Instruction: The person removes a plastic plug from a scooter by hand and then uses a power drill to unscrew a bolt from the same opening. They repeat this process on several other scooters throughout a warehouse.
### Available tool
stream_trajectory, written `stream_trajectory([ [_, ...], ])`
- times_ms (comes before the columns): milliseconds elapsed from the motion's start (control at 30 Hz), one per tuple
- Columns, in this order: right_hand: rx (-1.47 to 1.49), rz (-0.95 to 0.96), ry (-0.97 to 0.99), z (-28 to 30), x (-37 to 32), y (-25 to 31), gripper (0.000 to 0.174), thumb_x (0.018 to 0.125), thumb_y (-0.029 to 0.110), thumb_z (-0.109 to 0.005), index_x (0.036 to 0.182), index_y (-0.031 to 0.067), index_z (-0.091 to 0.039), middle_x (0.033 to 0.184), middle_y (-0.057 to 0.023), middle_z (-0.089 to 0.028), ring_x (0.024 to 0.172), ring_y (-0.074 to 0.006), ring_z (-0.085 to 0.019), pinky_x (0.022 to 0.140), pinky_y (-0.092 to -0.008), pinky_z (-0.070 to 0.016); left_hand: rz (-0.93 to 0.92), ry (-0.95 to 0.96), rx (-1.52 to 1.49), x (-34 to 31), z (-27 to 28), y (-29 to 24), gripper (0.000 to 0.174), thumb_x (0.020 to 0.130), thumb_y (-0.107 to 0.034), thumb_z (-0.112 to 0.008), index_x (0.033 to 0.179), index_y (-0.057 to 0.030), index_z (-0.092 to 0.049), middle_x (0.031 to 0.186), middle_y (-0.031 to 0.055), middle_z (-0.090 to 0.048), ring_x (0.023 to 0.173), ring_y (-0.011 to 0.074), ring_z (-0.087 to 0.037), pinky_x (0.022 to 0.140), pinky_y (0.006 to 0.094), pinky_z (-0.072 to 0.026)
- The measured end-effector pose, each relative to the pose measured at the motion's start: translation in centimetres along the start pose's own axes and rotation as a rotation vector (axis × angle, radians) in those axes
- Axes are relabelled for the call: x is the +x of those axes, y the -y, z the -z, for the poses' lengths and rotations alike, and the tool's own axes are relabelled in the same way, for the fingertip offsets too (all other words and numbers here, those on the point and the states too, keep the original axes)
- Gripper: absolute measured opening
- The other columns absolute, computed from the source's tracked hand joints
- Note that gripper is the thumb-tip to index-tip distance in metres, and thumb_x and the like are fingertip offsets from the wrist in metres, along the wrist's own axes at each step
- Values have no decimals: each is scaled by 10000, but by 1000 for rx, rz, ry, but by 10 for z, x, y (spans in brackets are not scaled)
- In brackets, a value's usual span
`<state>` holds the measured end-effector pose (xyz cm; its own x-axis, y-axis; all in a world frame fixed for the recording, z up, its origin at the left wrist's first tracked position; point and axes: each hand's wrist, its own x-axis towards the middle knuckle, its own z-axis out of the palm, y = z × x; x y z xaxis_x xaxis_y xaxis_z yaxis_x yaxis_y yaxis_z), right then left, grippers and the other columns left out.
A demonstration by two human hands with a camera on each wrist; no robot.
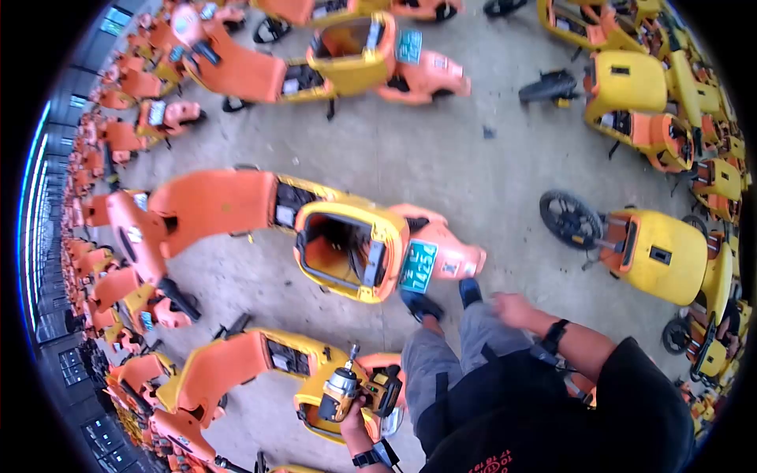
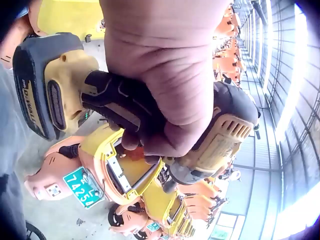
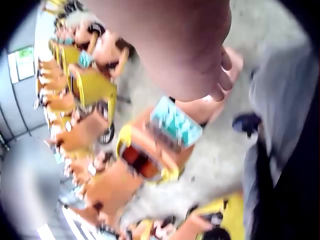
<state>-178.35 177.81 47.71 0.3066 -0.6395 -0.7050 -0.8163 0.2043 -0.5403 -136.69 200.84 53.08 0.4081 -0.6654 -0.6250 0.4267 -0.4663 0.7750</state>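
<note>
My left hand [image 1: 355, 426] grips a yellow and black cordless impact wrench [image 1: 341, 392] by its handle. A silver socket points up from its nose in the head view. In the left wrist view, the fingers wrap round the black grip, with the battery [image 2: 47, 87] at the left. My right hand [image 1: 514, 310] hangs beside my leg with loosely bent fingers, holding nothing. Straight ahead stands an orange and yellow scooter [image 1: 213, 209] without a seat, its yellow storage frame [image 1: 303, 264] uncovered. A green licence plate [image 1: 418, 266] is fixed at its rear, close to my shoes.
A similar scooter [image 1: 229, 370] stands at the lower left, partly behind the wrench. Another [image 1: 244, 67] is at the top. Yellow-backed scooters [image 1: 662, 256] line the right side. Concrete floor [image 1: 473, 169] runs between the rows, and dense scooter rows fill the left.
</note>
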Motion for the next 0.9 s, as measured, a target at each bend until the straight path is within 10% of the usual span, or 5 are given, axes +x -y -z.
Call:
stream_trajectory([
  [100,-438,-127,-167,37,-17,-206,400,809,142,-538,1178,4,-610,1160,-256,-622,1023,-385,-625,910,-444,-492,-79,46,54,7,-4,-4,419,768,32,-658,1182,-15,-616,1001,47,-660,929,174,-625,820,299,-501],
  [200,-155,-558,-354,99,-97,-236,340,829,136,-512,1092,-23,-656,1135,-271,-627,1085,-403,-597,951,-446,-473,-26,69,57,17,-21,-19,385,790,8,-632,1174,-10,-618,981,45,-658,893,161,-614,804,290,-484],
  [333,-211,-462,-548,88,-136,-319,213,806,189,-580,829,19,-707,901,-207,-695,807,-362,-679,750,-440,-539,142,69,31,54,-20,1,336,796,-12,-601,1130,8,-628,890,56,-652,792,176,-622,748,301,-504],
  [400,55,-523,-265,94,-154,-295,208,843,212,-621,921,51,-726,846,-98,-727,676,-180,-695,612,-362,-547,106,20,122,63,-31,0,292,791,-21,-595,1079,8,-631,846,54,-653,757,183,-626,693,318,-524],
  [900,744,-418,96,100,-84,-345,262,841,62,-557,1041,-88,-635,830,-131,-685,733,-250,-689,595,-374,-530,40,-144,99,50,-146,-1,266,729,9,-673,993,-25,-659,853,44,-676,752,189,-655,699,318,-536],
])
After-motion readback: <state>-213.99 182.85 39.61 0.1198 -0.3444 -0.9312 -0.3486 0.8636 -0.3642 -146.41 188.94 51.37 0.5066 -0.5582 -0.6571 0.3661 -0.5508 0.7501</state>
